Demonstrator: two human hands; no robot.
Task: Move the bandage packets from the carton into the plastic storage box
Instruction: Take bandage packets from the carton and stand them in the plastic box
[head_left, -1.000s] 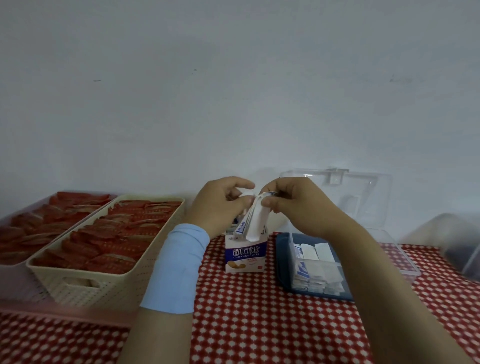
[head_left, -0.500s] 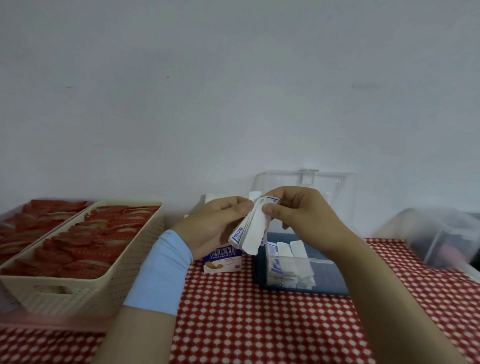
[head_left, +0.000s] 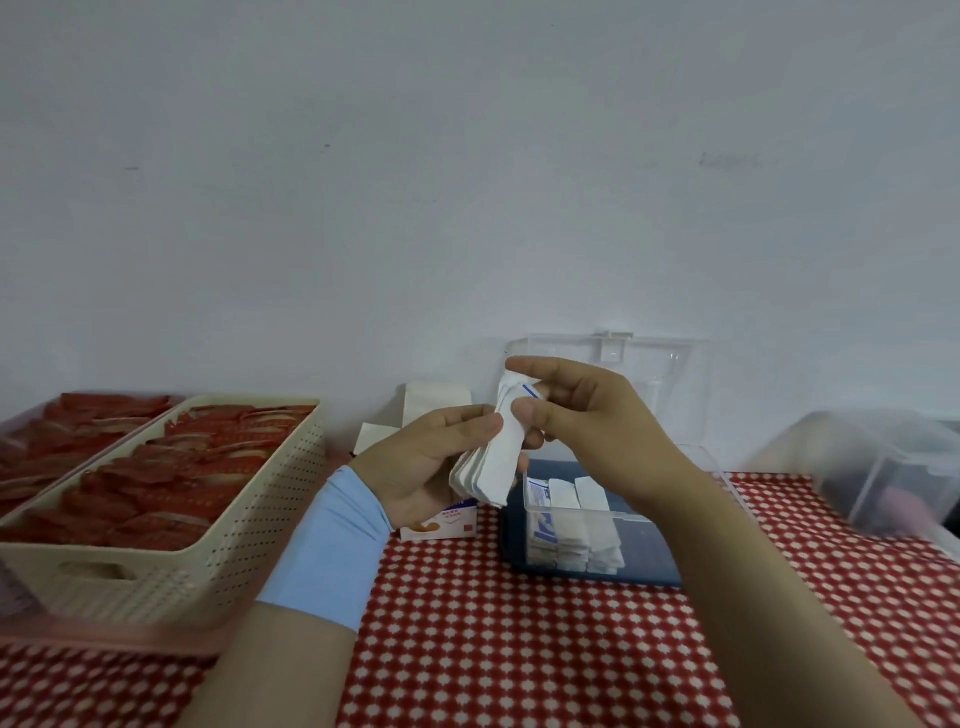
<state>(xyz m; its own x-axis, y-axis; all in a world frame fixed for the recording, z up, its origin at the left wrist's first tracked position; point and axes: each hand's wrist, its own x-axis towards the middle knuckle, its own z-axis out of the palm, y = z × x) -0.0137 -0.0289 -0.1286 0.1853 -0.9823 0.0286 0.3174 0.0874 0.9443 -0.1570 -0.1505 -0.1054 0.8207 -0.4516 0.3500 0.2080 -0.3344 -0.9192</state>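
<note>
Red-checked cloth covers the desk (head_left: 467, 649). The left hand (head_left: 426, 462) grips a stack of bandage packets (head_left: 493, 467), whose top end the right hand (head_left: 587, 415) pinches. The carton (head_left: 447, 525) stands behind the left hand; the plastic storage box (head_left: 644, 540), partly filled, lies below the right.

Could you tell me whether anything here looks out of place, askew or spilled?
Nothing is spilled or damaged. Only the stack of bandage packets held by the left hand and right hand looks untidy: its lower end fans out. The packets in the plastic storage box sit in neat rows.
</note>
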